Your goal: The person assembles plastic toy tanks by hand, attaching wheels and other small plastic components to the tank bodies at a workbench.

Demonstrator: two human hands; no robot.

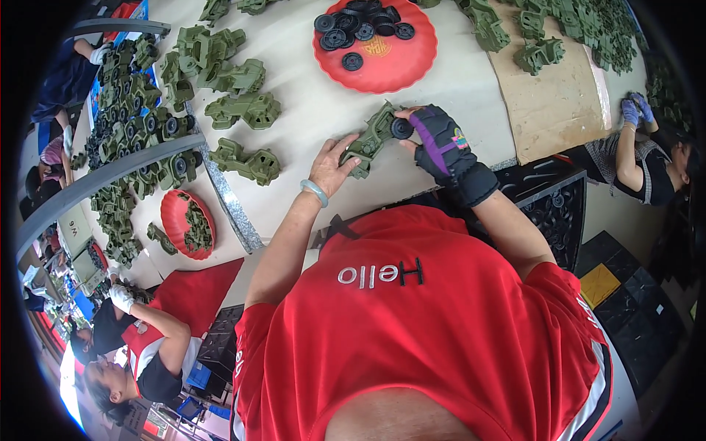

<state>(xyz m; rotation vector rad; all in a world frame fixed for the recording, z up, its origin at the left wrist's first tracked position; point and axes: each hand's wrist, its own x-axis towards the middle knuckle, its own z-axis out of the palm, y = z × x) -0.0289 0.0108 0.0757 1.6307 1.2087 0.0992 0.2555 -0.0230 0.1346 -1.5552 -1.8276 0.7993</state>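
Left hand [332, 165], fingers curled, grips green toy vehicle [376, 134], apparently bracing it; gloved right hand [443, 145] pinches black wheel [401, 128] at its end, finger and thumb barely parted.

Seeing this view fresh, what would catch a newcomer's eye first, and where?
The bright red shirt dominates the lower middle. Above it, the left hand holds a green toy vehicle, while the right hand, in a dark-and-purple glove, has a black wheel at its bare fingertips. At top centre, a red scalloped plate bears loose wheels.
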